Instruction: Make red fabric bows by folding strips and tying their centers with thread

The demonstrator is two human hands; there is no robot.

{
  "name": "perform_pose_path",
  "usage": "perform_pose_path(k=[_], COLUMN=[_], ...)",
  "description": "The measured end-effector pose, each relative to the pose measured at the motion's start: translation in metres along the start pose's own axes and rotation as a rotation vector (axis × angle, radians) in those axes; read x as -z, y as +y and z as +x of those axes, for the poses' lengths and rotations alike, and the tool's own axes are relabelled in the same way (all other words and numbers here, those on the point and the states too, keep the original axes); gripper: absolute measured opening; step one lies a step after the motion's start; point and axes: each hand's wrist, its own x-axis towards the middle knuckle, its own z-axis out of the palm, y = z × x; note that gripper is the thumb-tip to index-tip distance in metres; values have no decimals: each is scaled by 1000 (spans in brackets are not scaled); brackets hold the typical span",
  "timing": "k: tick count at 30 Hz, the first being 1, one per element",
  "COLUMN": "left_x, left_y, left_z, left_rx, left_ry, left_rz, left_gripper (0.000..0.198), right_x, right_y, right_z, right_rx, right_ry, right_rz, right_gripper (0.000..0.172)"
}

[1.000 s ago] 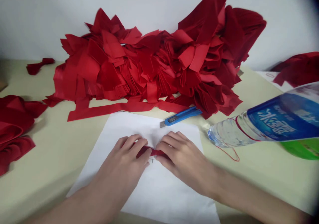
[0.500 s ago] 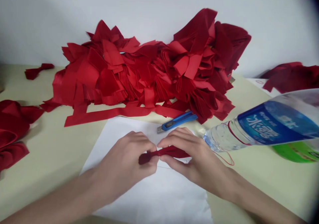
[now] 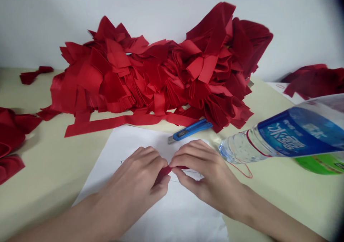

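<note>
Between my two hands a small strip of dark red ribbon [image 3: 166,171] is pinched, mostly hidden by the fingers. My left hand [image 3: 142,172] is closed on its left part, thumb below and forefinger above. My right hand [image 3: 202,166] grips the other side of the ribbon close by, the fingertips of both hands almost meeting. Under them lies a white sheet of paper [image 3: 188,213] with a few thin drawn lines. Just beyond my right hand, a blue utility knife [image 3: 190,130] rests at the paper's top edge.
A large heap of red ribbon pieces [image 3: 145,77] stands against the wall. A water bottle [image 3: 285,132] with a blue label is at the right, a red cord round it and a green object [image 3: 319,164] behind. More red ribbon [image 3: 10,134] lies at left and red cloth [image 3: 317,80] at far right.
The ribbon has been turned or folded between my fingers, so less of it shows. My left hand has rolled over it; my right hand stays nearly in place.
</note>
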Motion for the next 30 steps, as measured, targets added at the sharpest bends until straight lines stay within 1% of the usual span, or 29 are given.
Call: perform_pose_path(k=[2, 5, 7, 10, 14, 16, 17, 18, 20, 22, 24, 27, 30], left_x=[-1, -4, -5, -3, 5, 8, 9, 9, 6, 2, -2, -5, -4], left_y=[0, -1, -1, -1, -4, -5, -5, -5, -5, -4, -2, 2, 5], left_z=[0, -1, -1, 0, 3, 5, 5, 5, 4, 2, 0, -3, -5], left_rx=[-16, -34, -6, 86, 273, 328, 331, 316, 223, 96, 10, -27, -59], left_ry=[2, 55, 88, 123, 144, 144, 156, 172, 214, 243, 247, 240, 236], left_rz=[41, 107, 88, -20, -186, -229, -235, -225, -156, -68, -27, -4, 74], left_gripper=[17, 22, 23, 21, 12, 10, 10, 9, 9, 11, 12, 15, 20], right_x=[-2, -6, -9, -12, -10, -7, -6, -5, -3, -3, -3, -5, -5], right_y=[0, -1, -2, -2, -2, -2, -2, -2, -3, -3, -4, -6, -8], right_z=[-1, -6, -9, -13, -13, -12, -12, -12, -11, -11, -9, -8, -9], right_rx=[49, 159, 230, 291, 263, 222, 202, 178, 137, 116, 114, 107, 139], right_ry=[8, 63, 112, 175, 277, 324, 352, 377, 403, 385, 335, 252, 198], right_rz=[-45, -181, -295, -412, -424, -394, -383, -373, -350, -299, -229, -149, -227], right_gripper=[10, 13, 13, 8, 10, 13, 13, 13, 12, 13, 17, 15, 15])
